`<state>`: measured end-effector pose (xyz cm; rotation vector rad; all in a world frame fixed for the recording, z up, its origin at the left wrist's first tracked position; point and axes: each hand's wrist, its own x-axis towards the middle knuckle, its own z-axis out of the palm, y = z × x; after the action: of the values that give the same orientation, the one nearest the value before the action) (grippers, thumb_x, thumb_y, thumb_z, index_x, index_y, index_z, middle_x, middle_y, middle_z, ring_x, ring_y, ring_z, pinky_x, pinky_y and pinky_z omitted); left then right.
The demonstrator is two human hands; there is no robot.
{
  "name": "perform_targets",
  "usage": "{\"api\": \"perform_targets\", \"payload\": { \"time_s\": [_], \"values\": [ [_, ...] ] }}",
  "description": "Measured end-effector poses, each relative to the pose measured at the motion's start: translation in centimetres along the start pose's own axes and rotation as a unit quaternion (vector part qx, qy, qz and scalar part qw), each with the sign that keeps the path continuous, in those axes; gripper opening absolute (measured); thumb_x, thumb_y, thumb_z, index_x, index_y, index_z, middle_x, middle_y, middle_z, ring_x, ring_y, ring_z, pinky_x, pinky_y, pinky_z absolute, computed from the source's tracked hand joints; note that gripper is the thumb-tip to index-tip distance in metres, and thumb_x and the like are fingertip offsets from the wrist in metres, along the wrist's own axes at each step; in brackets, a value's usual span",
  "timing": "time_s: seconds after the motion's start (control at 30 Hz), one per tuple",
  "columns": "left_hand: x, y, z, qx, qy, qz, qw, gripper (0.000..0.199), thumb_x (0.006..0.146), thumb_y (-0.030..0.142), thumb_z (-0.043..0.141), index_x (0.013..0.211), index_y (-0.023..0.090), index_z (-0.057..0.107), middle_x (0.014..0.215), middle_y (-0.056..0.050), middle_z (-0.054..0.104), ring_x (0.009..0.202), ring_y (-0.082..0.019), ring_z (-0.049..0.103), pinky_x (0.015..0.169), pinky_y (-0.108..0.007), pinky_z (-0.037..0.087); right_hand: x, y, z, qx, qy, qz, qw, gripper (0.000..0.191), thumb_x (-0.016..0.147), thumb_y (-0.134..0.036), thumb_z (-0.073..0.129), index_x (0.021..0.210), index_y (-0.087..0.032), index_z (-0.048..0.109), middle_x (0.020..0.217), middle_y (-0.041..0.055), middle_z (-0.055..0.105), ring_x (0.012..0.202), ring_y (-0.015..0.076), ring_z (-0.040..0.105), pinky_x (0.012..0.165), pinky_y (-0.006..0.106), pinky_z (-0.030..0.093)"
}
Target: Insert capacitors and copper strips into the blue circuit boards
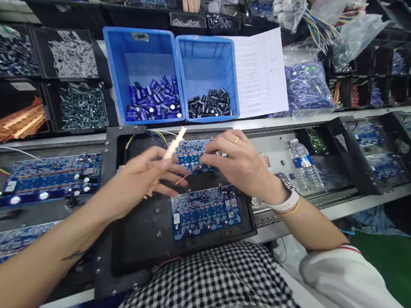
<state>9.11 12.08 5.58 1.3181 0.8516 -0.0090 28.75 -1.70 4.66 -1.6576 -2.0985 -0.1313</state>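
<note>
Head view: The left hand (140, 178) grips copper strips (174, 145) between thumb and fingers, remaining fingers spread. The right hand (238, 163) is pinched at a single strip (187, 176), over the black tray (138, 247). The left blue bin (143, 48) contains blue capacitors (153, 98); the right blue bin (206, 58), black capacitors (210, 103). Both hands partly cover the upper circuit board (190, 149); the lower circuit board (205, 214) lies nearer the body. A bottle (305, 167) lies right.
</note>
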Motion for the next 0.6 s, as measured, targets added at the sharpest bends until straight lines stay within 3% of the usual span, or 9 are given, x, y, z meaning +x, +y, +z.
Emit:
{"api": "perform_targets", "payload": {
  "time_s": [0.07,0.13,0.2,0.3,0.47,0.6],
  "values": [
    [0.1,-0.4,-1.0,0.044,0.079,0.041,0.995,0.032,0.087,0.051,0.059,0.104,0.023,0.059,0.092,-0.006,0.068,0.069,-0.017,0.062,0.052,-0.025,0.048,-1.0,1.0,0.9,-0.008,-0.022,0.033,0.999,0.030,0.095,-0.007,0.044,0.102,-0.023,0.068,0.090,0.0026,0.064,0.088,0.0185,0.052,0.088,0.036,0.040],
    [0.1,-0.5,-1.7,0.099,0.114,0.064,0.986,0.032,0.090,0.049,0.056,0.108,0.024,0.063,0.077,-0.002,0.062,0.054,-0.011,0.048,0.043,-0.021,0.035,-1.6,1.6,2.0,-0.006,-0.047,0.042,0.998,0.032,0.094,-0.005,0.045,0.105,-0.023,0.069,0.086,0.0023,0.063,0.085,0.0185,0.050,0.086,0.036,0.039],
    [0.1,-0.5,-1.8,0.166,0.110,0.080,0.977,0.032,0.092,0.047,0.052,0.109,0.023,0.065,0.069,0.000,0.055,0.048,-0.009,0.037,0.041,-0.021,0.026,-1.7,1.7,3.0,-0.002,-0.069,0.039,0.997,0.033,0.094,-0.007,0.045,0.105,-0.024,0.070,0.083,0.0022,0.061,0.085,0.0188,0.049,0.088,0.036,0.038],
    [0.0,-0.4,-1.4,0.231,0.097,0.101,0.963,0.033,0.093,0.047,0.048,0.103,0.019,0.063,0.068,0.000,0.056,0.052,-0.011,0.041,0.045,-0.022,0.028,-1.2,1.6,3.9,-0.001,-0.085,0.042,0.995,0.033,0.096,-0.009,0.044,0.102,-0.026,0.072,0.081,0.0023,0.058,0.085,0.0192,0.048,0.091,0.037,0.037],
    [0.1,-1.3,-1.3,0.220,0.100,0.106,0.965,0.027,0.094,0.044,0.046,0.093,0.018,0.054,0.066,0.001,0.057,0.059,-0.013,0.046,0.056,-0.023,0.034,-1.1,1.9,4.7,0.020,-0.085,0.043,0.995,0.032,0.095,-0.010,0.047,0.103,-0.027,0.073,0.079,0.0017,0.057,0.084,0.0189,0.048,0.092,0.037,0.036],
    [0.2,-2.1,-1.6,0.213,0.110,0.088,0.967,0.032,0.092,0.049,0.048,0.085,0.018,0.054,0.068,0.001,0.055,0.054,-0.011,0.041,0.050,-0.024,0.031,-1.4,2.4,5.3,0.043,-0.075,0.046,0.995,0.031,0.094,-0.010,0.049,0.100,-0.027,0.074,0.078,0.0014,0.057,0.084,0.0185,0.047,0.092,0.037,0.036]
  ]
}}
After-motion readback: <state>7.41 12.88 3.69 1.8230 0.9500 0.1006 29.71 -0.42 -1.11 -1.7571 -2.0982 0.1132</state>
